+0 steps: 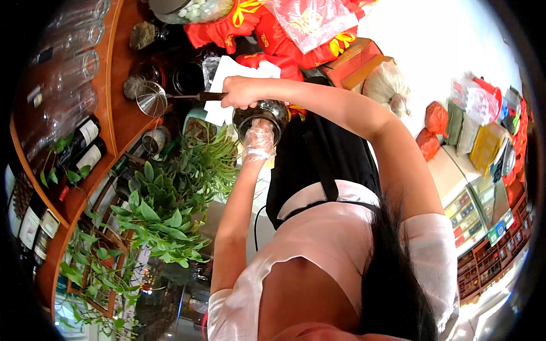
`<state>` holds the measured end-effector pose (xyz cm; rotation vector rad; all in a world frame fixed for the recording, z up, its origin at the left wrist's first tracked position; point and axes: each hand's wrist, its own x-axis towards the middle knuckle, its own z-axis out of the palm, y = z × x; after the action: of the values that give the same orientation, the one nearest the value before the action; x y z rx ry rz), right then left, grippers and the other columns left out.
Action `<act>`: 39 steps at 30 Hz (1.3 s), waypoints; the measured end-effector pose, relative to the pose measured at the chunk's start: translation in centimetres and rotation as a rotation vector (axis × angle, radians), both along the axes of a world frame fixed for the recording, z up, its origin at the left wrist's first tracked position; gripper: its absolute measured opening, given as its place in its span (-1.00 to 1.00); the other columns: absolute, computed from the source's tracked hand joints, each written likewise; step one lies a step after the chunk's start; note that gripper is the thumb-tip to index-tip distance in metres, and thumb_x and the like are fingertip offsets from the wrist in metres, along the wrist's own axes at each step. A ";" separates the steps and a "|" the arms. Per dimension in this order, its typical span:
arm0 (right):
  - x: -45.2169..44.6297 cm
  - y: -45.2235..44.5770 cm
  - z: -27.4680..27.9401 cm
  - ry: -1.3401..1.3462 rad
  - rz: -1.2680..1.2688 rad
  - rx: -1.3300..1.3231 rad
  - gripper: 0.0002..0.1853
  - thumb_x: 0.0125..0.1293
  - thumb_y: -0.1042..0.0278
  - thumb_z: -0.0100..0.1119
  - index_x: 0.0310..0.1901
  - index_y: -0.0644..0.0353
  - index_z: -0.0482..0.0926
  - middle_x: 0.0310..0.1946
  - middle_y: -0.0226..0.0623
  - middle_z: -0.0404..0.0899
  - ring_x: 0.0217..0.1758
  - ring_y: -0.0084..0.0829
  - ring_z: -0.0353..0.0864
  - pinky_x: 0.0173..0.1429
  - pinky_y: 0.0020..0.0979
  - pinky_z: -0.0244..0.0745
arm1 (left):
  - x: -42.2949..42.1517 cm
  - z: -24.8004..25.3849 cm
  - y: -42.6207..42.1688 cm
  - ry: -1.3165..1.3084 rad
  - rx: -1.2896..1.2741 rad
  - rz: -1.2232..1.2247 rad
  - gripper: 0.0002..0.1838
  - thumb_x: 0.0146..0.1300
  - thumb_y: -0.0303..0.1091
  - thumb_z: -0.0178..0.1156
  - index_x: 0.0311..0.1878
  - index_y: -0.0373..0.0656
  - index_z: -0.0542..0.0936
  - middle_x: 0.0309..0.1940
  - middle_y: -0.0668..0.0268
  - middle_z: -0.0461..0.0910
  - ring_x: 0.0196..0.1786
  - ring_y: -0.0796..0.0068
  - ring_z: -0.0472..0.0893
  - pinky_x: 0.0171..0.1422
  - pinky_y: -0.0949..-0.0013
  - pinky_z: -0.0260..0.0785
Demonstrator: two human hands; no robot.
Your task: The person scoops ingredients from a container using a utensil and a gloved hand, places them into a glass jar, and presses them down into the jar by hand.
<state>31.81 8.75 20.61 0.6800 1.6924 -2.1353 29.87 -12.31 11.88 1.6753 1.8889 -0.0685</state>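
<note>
A cluttered room lined with storage; at the left edge stands a curved wooden shelf [108, 96] bearing clear glass vessels [79, 67] and dark bottles [88, 132] with pale labels; leafy green plants [159, 207] fill the area beside the left forearm; red fabric bags [278, 37] with yellow ribbons lie at the top, near a jar of pale round pieces [206, 10]; a cardboard box [364, 63] and a pale tied bundle [387, 85] sit to the right of these; orange bags [430, 133] and a compartmented cabinet [493, 250] show farther right. The person wears a white top [324, 221] and a black apron [310, 165]; in front of the apron, a dark glass jar [277, 116] is found between the two hands, its mouth turned towards the left forearm. The left hand [260, 136], covered by a clear plastic glove, is inserted into the mouth of the jar; its fingers are hidden, so how far open they are, and whether they grip anything, cannot be told. The right hand [243, 92], bare, is closed around the dark handle of a wire strainer [152, 99], directly beside the jar; the strainer's round mesh end points towards the shelf; white paper [218, 111] shows behind the handle.
</note>
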 end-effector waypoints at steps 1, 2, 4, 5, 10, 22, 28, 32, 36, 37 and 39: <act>-0.1 0.0 -0.1 -0.002 0.000 0.024 -0.67 0.00 0.30 0.06 -0.75 0.39 0.39 -0.83 -0.24 0.36 -0.84 -0.41 0.31 -0.75 -0.40 0.22 | -0.2 -0.2 0.0 0.077 0.018 -0.140 -0.64 -0.09 -0.29 0.14 -0.16 -0.18 0.45 -0.16 0.16 0.45 -0.12 0.20 0.46 0.03 0.32 0.28; -0.2 0.1 -0.2 -0.004 0.001 0.050 -0.67 0.01 0.31 0.06 -0.74 0.40 0.40 -0.82 -0.24 0.37 -0.84 -0.41 0.31 -0.74 -0.39 0.22 | -0.5 -0.4 0.0 0.151 0.048 -0.275 -0.59 -0.14 -0.26 0.18 -0.14 -0.16 0.45 -0.16 0.18 0.46 -0.10 0.23 0.46 0.08 0.35 0.26; -0.2 0.3 -0.5 -0.015 -0.016 0.000 -0.69 0.03 0.31 0.07 -0.70 0.40 0.42 -0.82 -0.24 0.37 -0.82 -0.41 0.32 -0.73 -0.39 0.23 | 0.1 0.6 1.9 0.213 -0.296 -0.362 -0.49 -0.21 -0.25 0.22 -0.09 -0.17 0.43 -0.20 0.16 0.49 -0.12 0.24 0.48 0.01 0.35 0.31; -0.1 0.3 -0.6 -0.012 -0.018 -0.014 -0.70 0.03 0.32 0.07 -0.68 0.40 0.43 -0.82 -0.25 0.37 -0.82 -0.41 0.32 -0.73 -0.39 0.23 | 1.2 4.9 5.5 0.216 -0.535 -0.350 -0.43 -0.14 -0.39 0.18 0.05 -0.15 0.32 -0.08 0.13 0.43 -0.09 0.24 0.49 -0.04 0.30 0.36; 0.9 1.2 0.2 -0.029 -0.027 0.006 -0.73 0.04 0.33 0.07 -0.63 0.40 0.46 -0.82 -0.26 0.36 -0.82 -0.40 0.32 -0.74 -0.38 0.21 | 1.1 3.2 4.6 0.195 -0.555 -0.281 -0.56 -0.08 -0.39 0.11 -0.03 -0.17 0.38 -0.16 0.11 0.47 -0.14 0.23 0.51 -0.07 0.30 0.36; 1.2 1.7 0.2 0.013 -0.083 -0.001 -0.85 -0.07 0.52 0.05 -0.61 0.46 0.42 -0.78 -0.19 0.38 -0.83 -0.39 0.33 -0.77 -0.37 0.20 | 1.7 8.8 5.5 0.242 -0.507 -0.278 -0.71 -0.11 -0.42 0.08 -0.22 -0.20 0.50 -0.15 0.10 0.45 -0.09 0.23 0.45 -0.02 0.27 0.30; 0.9 1.1 0.5 0.012 -0.086 -0.003 -0.79 -0.02 0.47 0.06 -0.66 0.45 0.40 -0.79 -0.21 0.37 -0.83 -0.40 0.33 -0.78 -0.38 0.19 | 1.4 9.3 4.9 0.136 -0.325 -0.166 -0.73 -0.10 -0.40 0.06 -0.26 -0.26 0.51 -0.15 0.07 0.44 -0.12 0.14 0.45 0.02 0.19 0.27; 0.5 0.6 0.6 0.037 -0.059 0.004 -0.78 -0.02 0.46 0.05 -0.68 0.43 0.40 -0.79 -0.18 0.39 -0.82 -0.39 0.34 -0.77 -0.36 0.21 | 0.2 10.6 6.5 -0.010 -0.376 -0.193 -0.76 -0.01 -0.41 -0.02 -0.27 -0.26 0.53 -0.19 0.03 0.47 -0.17 0.15 0.49 0.01 0.19 0.28; 0.3 0.2 0.4 0.076 -0.034 0.071 -0.78 -0.02 0.45 0.06 -0.68 0.43 0.41 -0.79 -0.17 0.39 -0.82 -0.37 0.35 -0.76 -0.36 0.22 | 0.8 8.0 7.8 0.148 -0.541 -0.295 -0.74 -0.04 -0.41 0.04 -0.23 -0.25 0.53 -0.23 -0.02 0.49 -0.14 0.15 0.50 0.01 0.34 0.33; 0.2 0.0 0.3 0.032 -0.048 0.046 -0.77 -0.02 0.44 0.06 -0.68 0.43 0.41 -0.79 -0.17 0.39 -0.82 -0.36 0.35 -0.75 -0.35 0.23 | 0.6 6.8 7.1 0.138 -0.536 -0.290 -0.63 -0.08 -0.40 0.09 -0.12 -0.25 0.45 -0.14 0.01 0.45 -0.08 0.20 0.48 0.03 0.35 0.32; 0.2 0.0 0.0 0.017 -0.026 0.112 -0.75 -0.01 0.39 0.05 -0.70 0.39 0.40 -0.79 -0.18 0.39 -0.82 -0.36 0.34 -0.74 -0.35 0.24 | 1.1 5.2 6.1 0.096 -0.333 -0.243 -0.65 -0.07 -0.43 0.10 -0.13 -0.24 0.48 -0.15 0.02 0.46 -0.09 0.24 0.49 0.02 0.35 0.31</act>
<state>32.06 8.74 20.63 0.7211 1.8334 -2.0815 30.97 -6.22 17.10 1.6792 1.6230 -0.5396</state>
